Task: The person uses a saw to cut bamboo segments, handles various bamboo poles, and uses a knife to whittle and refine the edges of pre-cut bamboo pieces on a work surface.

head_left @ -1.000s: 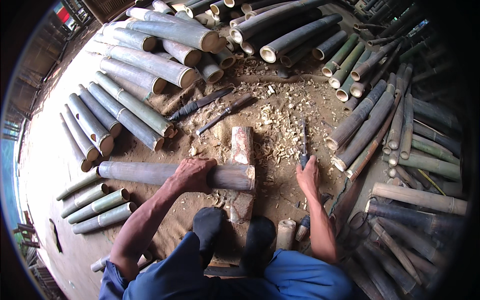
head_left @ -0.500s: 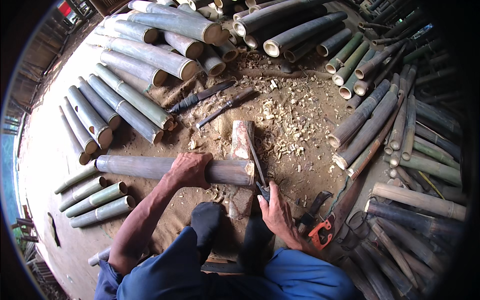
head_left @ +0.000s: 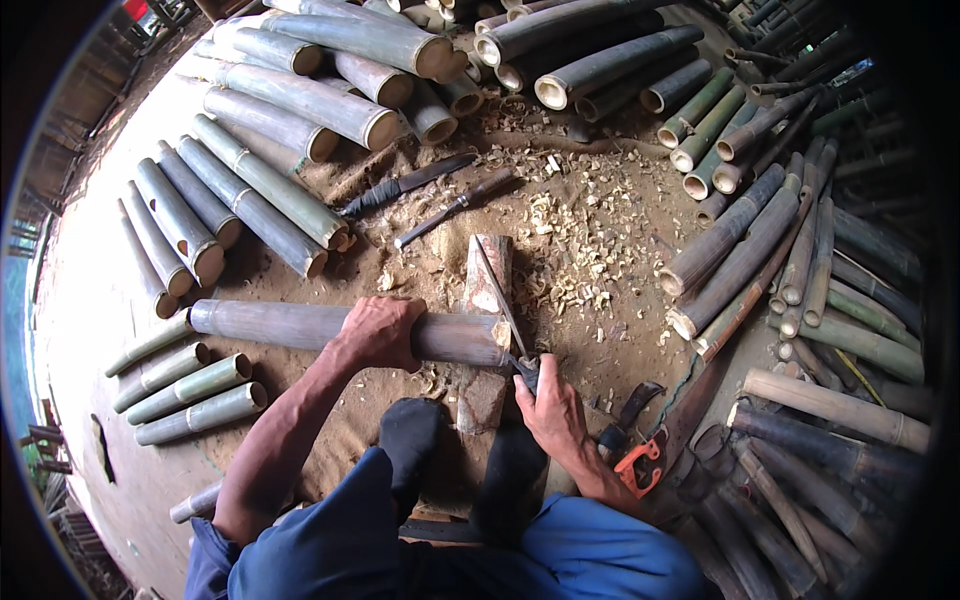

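Observation:
A thick grey-brown bamboo section (head_left: pixel 270 322) lies crosswise over a short wooden log (head_left: pixel 488 262). My left hand (head_left: pixel 380 330) is closed over the bamboo, right of its middle. In my right hand (head_left: pixel 553 408) is the dark handle of a knife (head_left: pixel 500 293). Its long narrow blade points away from me and leans left, close against the bamboo's right end. A pale cut patch (head_left: pixel 502 333) shows on that end. Whether the edge is biting into it, I cannot tell.
Wood shavings (head_left: pixel 575 260) litter the ground beyond the log. A wrapped-handle machete (head_left: pixel 410 183) and another bladed tool (head_left: pixel 455 208) lie there. An orange-handled saw (head_left: pixel 640 465) and a dark curved blade (head_left: pixel 638 402) are at my right. Bamboo piles (head_left: pixel 300 110) surround me.
The knife blade now leans further left over the log, and my right hand has moved slightly right. My left hand keeps its grip on the bamboo. The whole view has shifted a little.

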`<action>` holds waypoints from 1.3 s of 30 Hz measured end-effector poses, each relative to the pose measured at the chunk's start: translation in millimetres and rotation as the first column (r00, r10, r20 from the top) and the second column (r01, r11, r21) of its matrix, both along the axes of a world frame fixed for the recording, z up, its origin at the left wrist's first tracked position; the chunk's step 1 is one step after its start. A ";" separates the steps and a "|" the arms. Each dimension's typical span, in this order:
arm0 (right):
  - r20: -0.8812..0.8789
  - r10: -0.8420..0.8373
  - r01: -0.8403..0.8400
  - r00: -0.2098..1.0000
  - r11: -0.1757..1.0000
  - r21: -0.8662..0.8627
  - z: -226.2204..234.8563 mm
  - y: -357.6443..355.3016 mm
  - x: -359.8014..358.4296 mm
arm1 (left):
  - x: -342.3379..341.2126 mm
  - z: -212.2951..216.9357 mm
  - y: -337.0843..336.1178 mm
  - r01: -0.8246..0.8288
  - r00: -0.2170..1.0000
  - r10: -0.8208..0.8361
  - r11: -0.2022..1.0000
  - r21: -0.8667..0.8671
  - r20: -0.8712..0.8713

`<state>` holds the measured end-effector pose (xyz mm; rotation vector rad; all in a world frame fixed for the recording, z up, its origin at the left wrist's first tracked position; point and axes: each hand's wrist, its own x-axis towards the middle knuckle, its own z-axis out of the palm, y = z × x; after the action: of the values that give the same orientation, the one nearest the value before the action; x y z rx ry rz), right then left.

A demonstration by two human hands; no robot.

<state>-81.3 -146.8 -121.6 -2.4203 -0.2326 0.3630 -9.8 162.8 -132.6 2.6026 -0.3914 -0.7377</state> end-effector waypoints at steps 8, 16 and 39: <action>0.040 -0.037 0.039 0.998 0.999 -0.037 -19.7 -8.4 2.6 | 6.6 3.9 -10.8 0.011 0.999 -0.010 1.000 -0.012 0.031; 0.250 -0.009 -0.040 0.968 0.980 0.193 42.5 19.2 2.1 | -11.6 -6.1 -0.4 -0.033 0.989 0.033 0.999 0.002 0.141; 0.249 -0.028 -0.025 0.968 0.978 0.206 29.4 21.3 1.1 | -18.2 2.2 3.9 -0.065 0.978 0.063 0.998 0.003 0.198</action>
<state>-80.2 -125.4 -92.2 -2.2545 -0.3615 0.0271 -28.0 166.8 -130.5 2.6930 -0.3603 -0.4620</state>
